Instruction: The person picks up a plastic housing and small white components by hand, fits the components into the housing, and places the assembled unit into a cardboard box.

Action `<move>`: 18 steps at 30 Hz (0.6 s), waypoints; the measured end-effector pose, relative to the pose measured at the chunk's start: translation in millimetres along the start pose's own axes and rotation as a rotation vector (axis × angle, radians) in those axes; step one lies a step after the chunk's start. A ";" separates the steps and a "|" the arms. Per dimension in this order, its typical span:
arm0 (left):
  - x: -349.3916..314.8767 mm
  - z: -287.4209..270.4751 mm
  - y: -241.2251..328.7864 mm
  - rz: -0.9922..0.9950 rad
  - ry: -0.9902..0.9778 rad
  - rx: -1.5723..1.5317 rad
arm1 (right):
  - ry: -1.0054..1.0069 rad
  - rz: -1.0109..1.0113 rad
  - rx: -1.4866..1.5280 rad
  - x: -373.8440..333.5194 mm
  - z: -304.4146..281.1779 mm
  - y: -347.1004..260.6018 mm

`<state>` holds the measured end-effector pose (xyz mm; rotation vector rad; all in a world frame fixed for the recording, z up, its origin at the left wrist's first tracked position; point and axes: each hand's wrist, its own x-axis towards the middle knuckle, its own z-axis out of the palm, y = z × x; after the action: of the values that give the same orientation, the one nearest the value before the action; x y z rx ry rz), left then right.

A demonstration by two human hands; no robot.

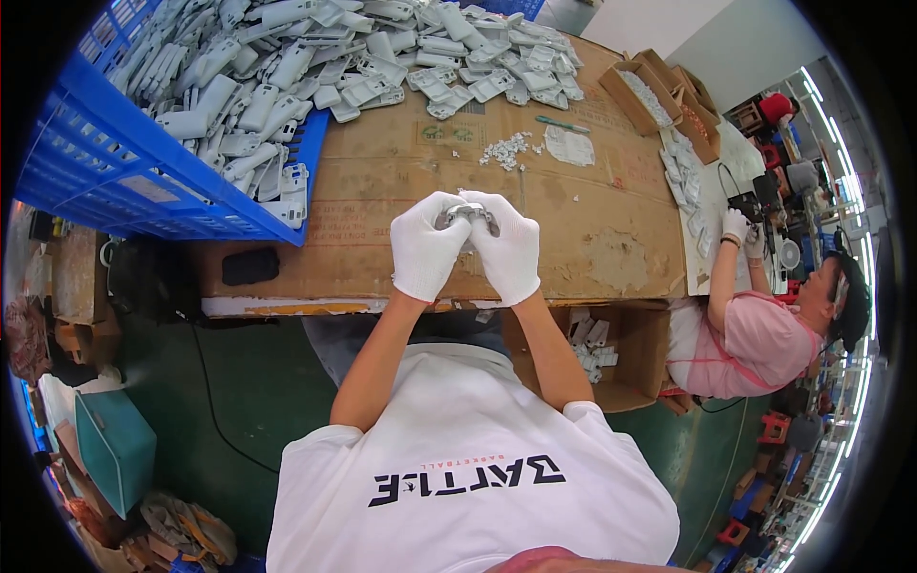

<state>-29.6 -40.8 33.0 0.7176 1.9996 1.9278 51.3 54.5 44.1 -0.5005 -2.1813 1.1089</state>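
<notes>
Above the near edge of the cardboard-covered table (382, 172), my gloved hands are close together. My left hand (423, 248) and my right hand (509, 250) both grip a light grey plastic casing (466, 211) between thumbs and fingers. Much of the casing is covered by the white gloves, so its full shape cannot be made out. Beyond my hands lies a little heap of small white plastic pieces (506, 150). Beside it are a whitish sheet or bag (570, 146) and a thin green pen-like tool (562, 123).
Similar grey casings (382, 72) are piled across the table's far side and inside a tilted blue crate (143, 181) at left. A black pouch (250, 266) lies near the front edge. Small-parts boxes (638, 98) stand far right. A co-worker (755, 334) sits at right.
</notes>
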 end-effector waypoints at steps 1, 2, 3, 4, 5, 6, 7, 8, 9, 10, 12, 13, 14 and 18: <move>0.3 1.6 1.1 -0.001 -0.003 -0.001 | -0.006 -0.004 0.012 -0.1 -0.9 -0.5; 0.4 3.2 2.8 -0.005 0.003 -0.031 | -0.007 -0.003 0.013 -0.5 -0.7 -0.3; 0.7 4.5 3.7 -0.010 0.008 -0.061 | 0.034 -0.034 -0.018 -1.2 -0.8 0.3; 2.0 5.6 3.7 -0.011 0.006 -0.060 | 0.076 -0.064 -0.050 -2.0 -1.1 0.7; 4.6 6.4 2.2 -0.039 -0.018 -0.118 | 0.073 -0.065 -0.048 -2.5 -0.5 0.0; 7.6 7.3 0.6 -0.066 -0.042 -0.175 | 0.097 -0.070 -0.052 -3.1 0.1 -1.8; 11.3 7.3 -2.7 -0.067 -0.041 -0.174 | 0.122 -0.076 -0.056 -4.0 0.9 -2.6; 16.1 7.9 -6.4 -0.110 -0.060 -0.224 | 0.128 -0.072 -0.061 -5.6 0.8 -2.2; 19.2 8.8 -10.4 -0.153 -0.079 -0.273 | 0.137 -0.097 -0.080 -7.5 1.4 -0.7; 20.1 10.3 -14.9 -0.166 -0.102 -0.267 | 0.146 -0.121 -0.099 -9.1 0.7 0.0; 20.8 11.8 -13.8 -0.192 -0.122 -0.324 | 0.115 -0.038 -0.140 -12.2 -5.6 1.9; 20.9 11.9 -12.6 -0.215 -0.136 -0.383 | 0.081 0.040 -0.179 -13.8 -7.8 2.8; 21.0 12.1 -11.5 -0.218 -0.141 -0.383 | 0.084 0.045 -0.182 -15.5 -9.1 4.1; 18.3 10.7 -4.3 -0.107 -0.234 -0.252 | 0.174 -0.039 -0.196 -21.2 -12.0 6.0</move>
<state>-40.2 -22.1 30.6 0.7174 1.5908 1.8910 75.2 52.5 36.8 -0.6140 -2.1460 0.8038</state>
